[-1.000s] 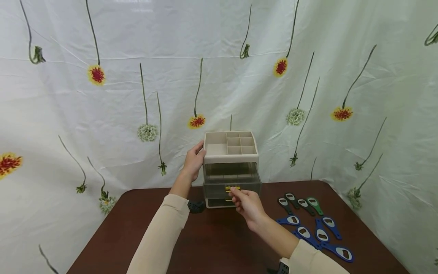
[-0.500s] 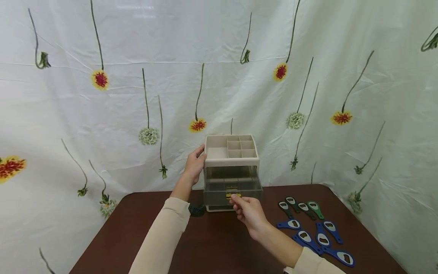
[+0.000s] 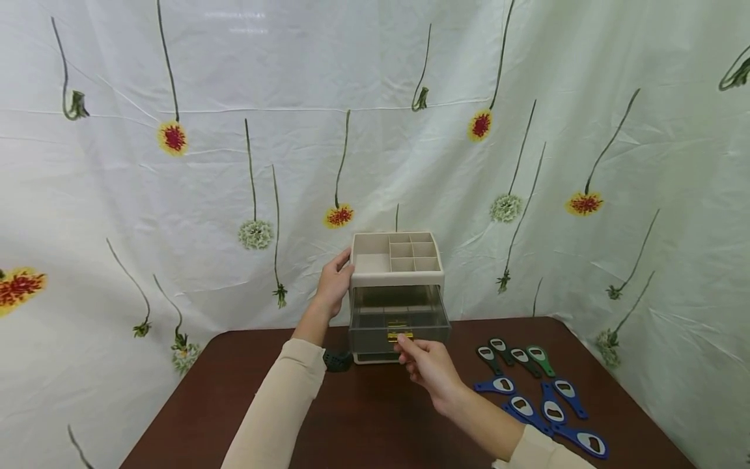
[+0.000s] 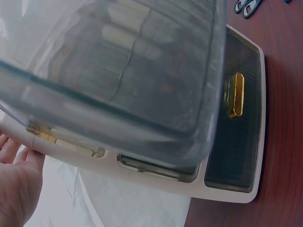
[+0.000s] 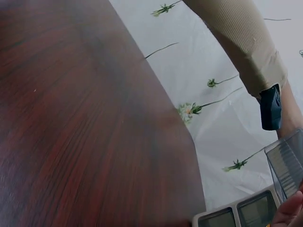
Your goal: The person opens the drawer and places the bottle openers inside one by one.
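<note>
A beige desktop organizer (image 3: pixel 396 279) with see-through grey drawers stands at the back of the table. One drawer (image 3: pixel 369 341) is pulled out toward me; its inside looks bare in the head view. My right hand (image 3: pixel 432 369) pinches that drawer's gold handle (image 3: pixel 393 336) between thumb and fingers. Against the organizer's left side rests my left hand (image 3: pixel 333 284), its fingers extended along the wall. From the left wrist, the pulled-out drawer (image 4: pixel 156 90) looms large, and a lower drawer (image 4: pixel 232 156) is closed. The right wrist view catches only part of the right hand (image 5: pixel 289 210).
Several bottle openers (image 3: pixel 521 406), blue, black and green, lie on the right of the dark brown table (image 3: pixel 363 417). A flower-printed white cloth (image 3: pixel 293 78) hangs behind. The organizer's top has divided compartments (image 3: pixel 413 247).
The drawer has come out further toward me with my right hand on its handle, then almost stopped. My left hand stays at the organizer's side. The head view tilted slightly upward.
</note>
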Demonstrator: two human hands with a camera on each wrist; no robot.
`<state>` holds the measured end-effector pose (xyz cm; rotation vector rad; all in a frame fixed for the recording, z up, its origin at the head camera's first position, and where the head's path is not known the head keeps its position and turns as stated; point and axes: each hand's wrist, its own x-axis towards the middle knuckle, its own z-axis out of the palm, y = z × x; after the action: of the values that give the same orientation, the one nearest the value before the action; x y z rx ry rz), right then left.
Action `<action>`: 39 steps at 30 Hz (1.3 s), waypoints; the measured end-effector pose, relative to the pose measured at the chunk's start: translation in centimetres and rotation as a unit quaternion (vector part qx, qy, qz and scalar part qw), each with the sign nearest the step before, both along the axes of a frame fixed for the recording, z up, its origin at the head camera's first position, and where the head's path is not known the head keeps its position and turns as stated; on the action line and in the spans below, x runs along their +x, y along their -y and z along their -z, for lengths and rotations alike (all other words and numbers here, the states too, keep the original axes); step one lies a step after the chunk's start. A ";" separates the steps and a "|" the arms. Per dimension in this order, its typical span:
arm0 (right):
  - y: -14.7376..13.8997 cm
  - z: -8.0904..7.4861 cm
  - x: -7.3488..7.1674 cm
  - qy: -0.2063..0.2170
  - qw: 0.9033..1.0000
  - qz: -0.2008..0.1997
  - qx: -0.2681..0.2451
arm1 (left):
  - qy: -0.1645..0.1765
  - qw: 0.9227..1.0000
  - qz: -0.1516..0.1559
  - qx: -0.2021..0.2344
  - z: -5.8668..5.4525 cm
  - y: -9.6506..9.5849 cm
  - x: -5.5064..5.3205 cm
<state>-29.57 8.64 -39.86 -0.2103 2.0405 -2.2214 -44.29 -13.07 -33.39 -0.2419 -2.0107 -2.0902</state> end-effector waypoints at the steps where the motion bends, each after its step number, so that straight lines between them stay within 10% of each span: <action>1: -0.3 0.0 -0.1 -0.004 1.000 -0.004 0.015 | -0.001 1.000 0.001 -0.001 0.0 0.0 0.0; 5: -2.1 -0.4 -0.3 -0.034 0.992 -0.047 0.109 | 0.000 1.000 0.011 0.002 -0.2 0.1 0.2; 10: -5.6 -1.4 -0.6 -0.090 0.960 -0.132 0.230 | 0.005 1.000 0.017 0.008 -0.2 0.2 0.2; 20: -11.3 -2.8 -1.2 -0.134 0.933 -0.155 0.295 | 0.004 1.000 0.016 0.007 -0.5 0.3 0.1; 39: -19.1 0.8 -2.2 -0.117 0.938 -0.107 0.309 | 0.006 1.000 0.021 0.014 0.3 0.2 -0.3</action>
<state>-31.72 27.69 -40.66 -0.6144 2.5706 -1.3945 -44.56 -13.28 -33.67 -0.2684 -1.9986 -2.1489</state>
